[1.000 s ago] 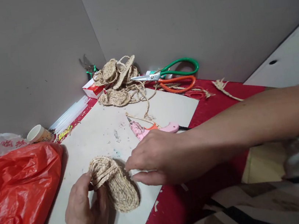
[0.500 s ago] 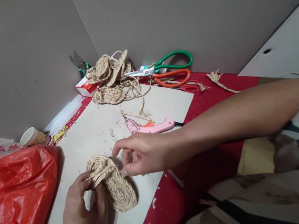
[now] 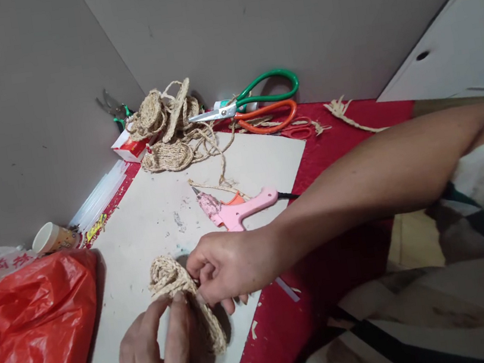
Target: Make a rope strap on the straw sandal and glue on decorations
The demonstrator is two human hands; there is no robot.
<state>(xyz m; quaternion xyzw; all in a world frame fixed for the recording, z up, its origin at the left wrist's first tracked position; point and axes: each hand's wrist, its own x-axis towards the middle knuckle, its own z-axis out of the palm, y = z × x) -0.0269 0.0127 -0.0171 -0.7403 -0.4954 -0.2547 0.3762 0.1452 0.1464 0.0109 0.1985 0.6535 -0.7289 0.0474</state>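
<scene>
A small woven straw sandal (image 3: 172, 278) stands tilted on edge on the pale work board (image 3: 152, 218). My left hand (image 3: 158, 355) grips it from below, fingers wrapped on its sole. From the right, my right hand (image 3: 227, 265) has its fingers curled and pinches the sandal's side near the strap. A pink glue gun (image 3: 239, 209) lies just beyond my right hand.
A red plastic bag (image 3: 29, 331) fills the left. At the back corner lie a heap of straw sandals and cord (image 3: 167, 132), green-handled scissors (image 3: 252, 93), orange-handled scissors (image 3: 267, 119), a red-white box (image 3: 129, 149) and glue sticks (image 3: 97, 196). A paper cup (image 3: 52, 237) sits by the wall. Red cloth (image 3: 327, 145) covers the table.
My right hand went from flat beside the sandal to pinching it. My left hand shifted under the sole and tipped the sandal up on edge. The view swung slightly right.
</scene>
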